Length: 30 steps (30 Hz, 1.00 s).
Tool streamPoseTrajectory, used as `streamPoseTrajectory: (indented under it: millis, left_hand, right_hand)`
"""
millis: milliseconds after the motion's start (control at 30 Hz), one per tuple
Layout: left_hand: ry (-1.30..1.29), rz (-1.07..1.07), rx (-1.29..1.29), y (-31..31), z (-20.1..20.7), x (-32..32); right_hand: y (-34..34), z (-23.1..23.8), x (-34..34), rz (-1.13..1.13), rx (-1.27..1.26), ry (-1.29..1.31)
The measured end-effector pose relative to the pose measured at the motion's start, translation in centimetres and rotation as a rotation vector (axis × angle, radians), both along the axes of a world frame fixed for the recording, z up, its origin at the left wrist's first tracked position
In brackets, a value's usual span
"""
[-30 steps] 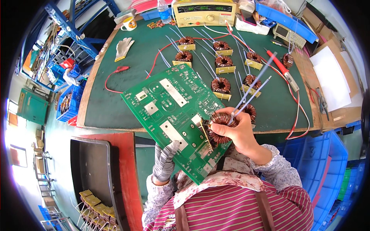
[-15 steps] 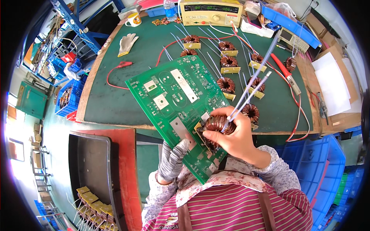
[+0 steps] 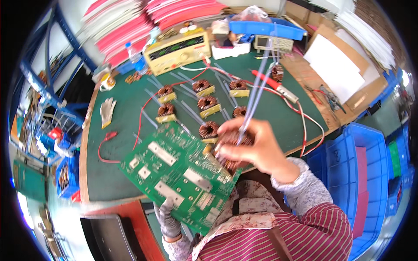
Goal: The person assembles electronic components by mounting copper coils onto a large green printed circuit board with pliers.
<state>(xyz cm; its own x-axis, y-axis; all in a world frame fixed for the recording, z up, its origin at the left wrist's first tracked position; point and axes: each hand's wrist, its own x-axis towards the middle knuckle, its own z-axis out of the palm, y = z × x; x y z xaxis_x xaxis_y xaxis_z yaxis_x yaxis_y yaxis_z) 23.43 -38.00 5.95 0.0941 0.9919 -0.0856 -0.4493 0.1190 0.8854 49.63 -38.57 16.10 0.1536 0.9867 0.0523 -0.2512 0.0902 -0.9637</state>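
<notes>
The gloved left hand (image 3: 167, 219) grips the lower-left edge of a green circuit board (image 3: 180, 172), which is held up across the near edge of the counter (image 3: 117, 182). The bare right hand (image 3: 261, 150) curls around a copper-wound coil (image 3: 234, 138) with long pale leads, at the board's right side; blur hides whether coil and board touch. Other coils (image 3: 207, 103) stand mid-counter, a power supply (image 3: 178, 52) sits by the far edge, and a loose glove (image 3: 107, 112) lies near the left edge.
</notes>
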Motion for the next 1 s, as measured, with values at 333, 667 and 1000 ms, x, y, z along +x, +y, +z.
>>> streamPoseTrajectory:
  millis: [333,667,1000]
  left_hand:
    - [-0.282,-0.064,-0.153,1.0,-1.2,0.6]
    - [-0.176,-0.048,-0.076,0.8,-0.3,0.8]
    - [-0.268,0.001,-0.217,0.0,-1.7,0.0]
  right_hand:
    - [8.0,-4.5,29.4,-1.248,-0.091,-1.195]
    - [13.2,-10.7,36.2,-1.166,-0.634,-1.13]
    - [10.7,-8.0,31.6,-1.059,-0.311,-1.371]
